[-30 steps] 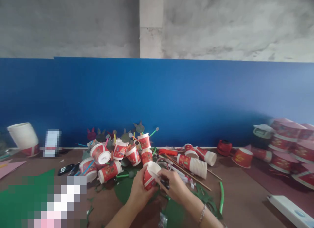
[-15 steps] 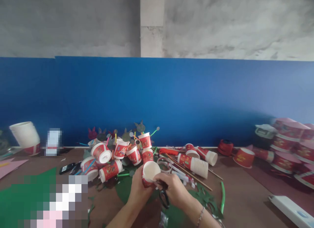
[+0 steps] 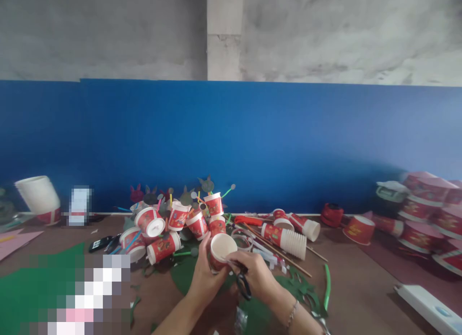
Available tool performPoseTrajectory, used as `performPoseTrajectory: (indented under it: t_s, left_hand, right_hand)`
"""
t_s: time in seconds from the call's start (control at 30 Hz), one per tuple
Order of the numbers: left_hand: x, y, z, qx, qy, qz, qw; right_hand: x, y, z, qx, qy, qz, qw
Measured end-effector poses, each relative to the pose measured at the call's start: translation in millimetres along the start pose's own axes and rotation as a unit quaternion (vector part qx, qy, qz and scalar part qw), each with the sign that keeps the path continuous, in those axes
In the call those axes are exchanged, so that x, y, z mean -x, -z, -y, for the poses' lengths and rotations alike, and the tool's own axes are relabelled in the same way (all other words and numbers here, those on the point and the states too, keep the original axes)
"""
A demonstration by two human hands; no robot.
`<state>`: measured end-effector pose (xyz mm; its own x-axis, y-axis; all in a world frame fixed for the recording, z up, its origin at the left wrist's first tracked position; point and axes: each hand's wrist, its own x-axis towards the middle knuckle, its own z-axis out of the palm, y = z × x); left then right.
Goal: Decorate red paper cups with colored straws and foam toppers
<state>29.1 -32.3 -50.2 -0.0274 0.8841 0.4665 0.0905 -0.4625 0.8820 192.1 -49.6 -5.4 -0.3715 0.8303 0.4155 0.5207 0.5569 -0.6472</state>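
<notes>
My left hand [image 3: 206,272] is wrapped round a red paper cup [image 3: 221,246], whose white inside faces me. In my right hand [image 3: 255,273] is a pair of scissors [image 3: 244,285] with black handles. Its blades reach the near right side of the cup's rim; the tips are hard to make out. Just beyond the held cup lies a pile of red paper cups [image 3: 164,247] fitted with coloured straws and animal-shaped paper cutouts [image 3: 206,184].
A nested stack of cups [image 3: 285,239], wooden sticks [image 3: 292,263] and a tape roll [image 3: 242,240] lie to the right. Green paper scraps [image 3: 301,290] are scattered nearby. Larger red tubs [image 3: 420,236] stand far right, near a white box [image 3: 428,303]. A green sheet [image 3: 46,275] lies left.
Both hands stay at the cup with little movement. The scissors' handles have shifted slightly, and the whole view has moved a little.
</notes>
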Motion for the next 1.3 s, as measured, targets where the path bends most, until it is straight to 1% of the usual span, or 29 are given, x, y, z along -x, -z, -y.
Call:
performPoseTrajectory:
  t_s: [0.03,0.1,0.17,0.2,0.27,0.33,0.4,0.47,0.53,0.67,0.8,1.03,1.3]
  left_hand:
    - [0.7,1.8,0.7,-0.039,-0.028,-0.004,0.999]
    - [1.8,4.5,1.6,-0.100,-0.080,0.008,0.992]
    - [2.1,5.6,1.7,-0.143,-0.109,0.034,0.983]
    - [2.0,5.8,1.8,-0.159,-0.113,0.043,0.980]
    - [1.0,5.8,2.2,-0.173,-0.102,0.043,0.979]
    - [-0.5,6.2,3.2,-0.168,-0.084,0.018,0.982]
    - [-2.2,7.1,4.1,-0.154,-0.069,-0.013,0.986]
    - [-3.3,8.2,4.3,-0.143,-0.063,-0.032,0.987]
    - [-3.5,9.0,3.8,-0.141,-0.067,-0.031,0.987]
    - [-2.5,9.0,3.9,-0.155,-0.103,-0.021,0.982]
    - [-2.0,8.5,4.9,-0.163,-0.124,-0.025,0.979]
    - [-1.9,6.9,2.0,-0.166,-0.116,-0.034,0.979]
    - [-1.5,6.7,2.2,-0.173,-0.121,-0.035,0.977]
  right_hand:
    - [0.2,0.6,0.2,0.011,0.000,0.005,1.000]
    - [0.4,0.9,-0.3,0.027,-0.001,0.012,1.000]
    - [0.2,0.1,-0.8,0.029,-0.010,0.012,0.999]
    - [0.1,-0.6,-0.8,0.026,-0.021,0.010,0.999]
    - [-0.3,-1.8,0.3,0.012,-0.049,0.007,0.999]
    - [-0.2,-2.4,2.4,0.000,-0.068,0.009,0.998]
    - [0.5,-2.6,4.3,0.009,-0.063,0.009,0.998]
    - [1.6,-3.1,4.6,0.037,-0.053,0.011,0.998]
    - [2.7,-4.9,3.0,0.061,-0.053,0.021,0.997]
    - [4.1,-10.2,-1.8,0.124,-0.045,0.039,0.990]
    - [4.8,-11.2,0.2,0.172,-0.044,0.054,0.983]
    - [4.7,-8.8,10.0,0.207,-0.058,0.066,0.974]
    - [3.0,-7.0,16.3,0.209,-0.074,0.082,0.972]
